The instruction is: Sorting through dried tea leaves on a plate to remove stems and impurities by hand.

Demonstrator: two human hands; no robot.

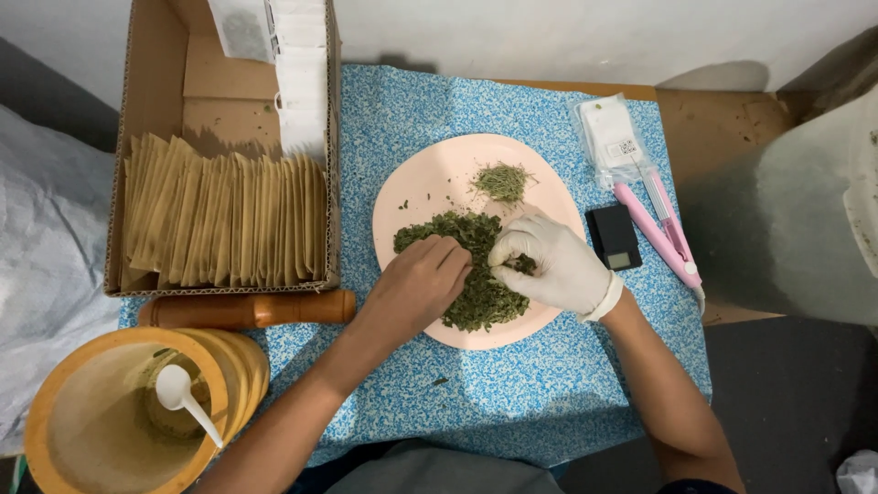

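A pale pink round plate [430, 178] lies on a blue speckled cloth. On it is a large heap of dried green crushed leaves [476, 306], and a small separate pile of lighter green bits [501, 181] lies near the far rim. My left hand [416, 284], bare, rests with curled fingers on the left side of the big heap. My right hand [553, 265] wears a white glove and pinches leaves at the heap's right side. The two hands nearly meet over the heap.
A cardboard box [155, 91] at left holds several brown paper sachets [224, 224] and white bags. In front lie a wooden pestle [247, 309] and a wooden mortar [110, 416] with a white spoon [183, 395]. Right of the plate: a small black scale [614, 236], pink sealer [658, 233], clear packet [611, 137].
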